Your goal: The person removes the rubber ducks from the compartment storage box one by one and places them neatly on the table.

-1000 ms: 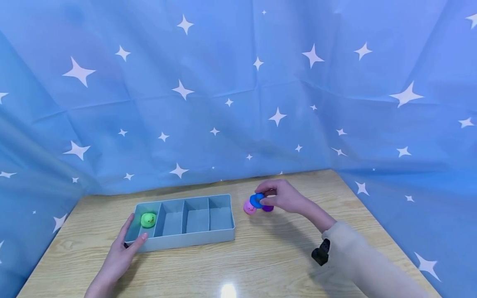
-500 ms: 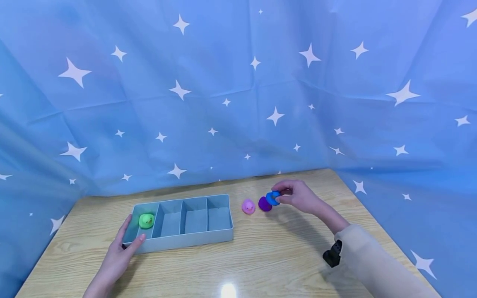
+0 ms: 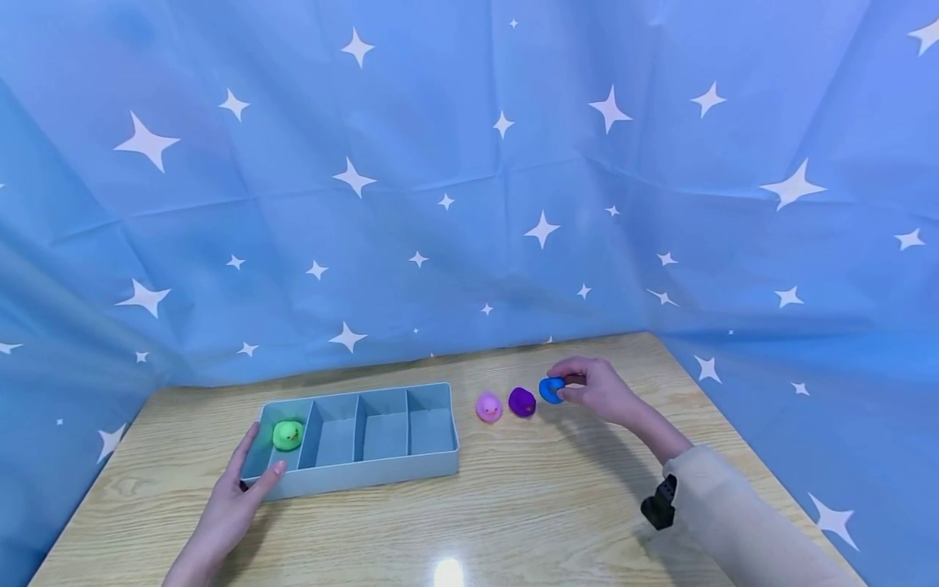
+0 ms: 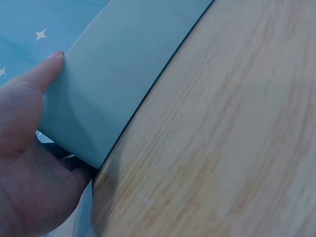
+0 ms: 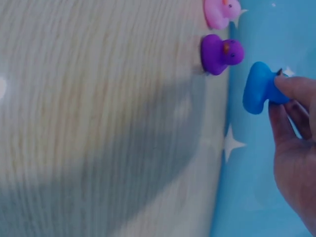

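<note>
Hands (image 3: 233, 504) (image 3: 603, 393) grip box (image 3: 367, 472), blue duck (image 5: 256, 89).

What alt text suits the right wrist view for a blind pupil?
A person's right grip pinches a blue toy duck; nearby, a purple duck and a partly cropped pink duck sit on a wood-grain table, blue starry cloth beyond.

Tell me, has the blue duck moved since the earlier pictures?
Yes. In the head view, the blue duck, held by the right hand, has moved right, farther from the tray.
</note>
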Motion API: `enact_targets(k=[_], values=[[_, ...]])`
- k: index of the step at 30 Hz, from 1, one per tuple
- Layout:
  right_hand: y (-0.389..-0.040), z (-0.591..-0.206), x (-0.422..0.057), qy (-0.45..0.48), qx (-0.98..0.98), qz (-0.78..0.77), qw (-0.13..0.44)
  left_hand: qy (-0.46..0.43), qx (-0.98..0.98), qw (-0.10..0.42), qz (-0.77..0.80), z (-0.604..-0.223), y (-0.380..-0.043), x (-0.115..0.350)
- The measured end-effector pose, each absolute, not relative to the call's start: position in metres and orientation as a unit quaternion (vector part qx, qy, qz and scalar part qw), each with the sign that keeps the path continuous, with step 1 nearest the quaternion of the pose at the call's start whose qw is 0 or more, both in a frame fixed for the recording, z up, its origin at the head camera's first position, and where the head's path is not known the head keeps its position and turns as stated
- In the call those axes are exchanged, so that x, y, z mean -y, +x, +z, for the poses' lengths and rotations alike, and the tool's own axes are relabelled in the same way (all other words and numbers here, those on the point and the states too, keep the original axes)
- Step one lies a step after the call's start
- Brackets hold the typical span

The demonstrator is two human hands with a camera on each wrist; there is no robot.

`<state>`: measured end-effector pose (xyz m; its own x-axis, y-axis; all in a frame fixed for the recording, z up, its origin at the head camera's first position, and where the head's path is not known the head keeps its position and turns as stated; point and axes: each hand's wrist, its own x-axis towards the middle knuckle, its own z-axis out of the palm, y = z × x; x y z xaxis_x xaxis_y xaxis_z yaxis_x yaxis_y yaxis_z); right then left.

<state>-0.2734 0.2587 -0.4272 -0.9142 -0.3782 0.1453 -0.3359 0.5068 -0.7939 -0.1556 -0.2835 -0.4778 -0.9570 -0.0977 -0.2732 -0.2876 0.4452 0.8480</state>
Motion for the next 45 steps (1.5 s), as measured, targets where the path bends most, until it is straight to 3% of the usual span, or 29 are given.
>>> enact_targets(k=[14,45], values=[[-0.285,-0.455,-0.266,-0.217,-0.879,-0.423,0.014,-0.112,-0.846,0.088,0.514,-0.479,-0.155,0.283],[-0.291,-0.462,-0.269,-0.211,-0.903,-0.374,0.029,-0.108,-0.843,0.087,0.520,-0.480,-0.155,0.283]])
